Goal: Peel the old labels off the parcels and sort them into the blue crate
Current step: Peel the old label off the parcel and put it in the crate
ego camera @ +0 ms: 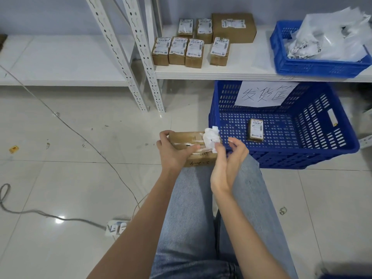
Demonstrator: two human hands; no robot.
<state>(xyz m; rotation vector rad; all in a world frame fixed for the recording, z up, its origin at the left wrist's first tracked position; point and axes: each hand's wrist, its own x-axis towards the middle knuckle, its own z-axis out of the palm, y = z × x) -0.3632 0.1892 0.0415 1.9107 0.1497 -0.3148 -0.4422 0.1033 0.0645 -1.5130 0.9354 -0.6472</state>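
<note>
A brown cardboard parcel (184,140) rests on my knees, its top scarred with torn white label strips. My left hand (174,151) grips it from the left, fingers over the far edge and thumb across the top. My right hand (228,158) pinches a crumpled white label (211,137) that still hangs onto the parcel's right end. Just to the right, the large blue crate (322,141) stands on the floor with a handwritten paper sign on its back wall. One small labelled parcel (256,130) lies inside it.
Several labelled brown parcels (189,47) sit on the low white shelf (241,71). A smaller blue crate (314,65) of white bags and paper scraps stands at its right end. Metal shelf posts (130,57) rise on the left. A cable (66,125) and power strip (115,227) lie on the tiled floor.
</note>
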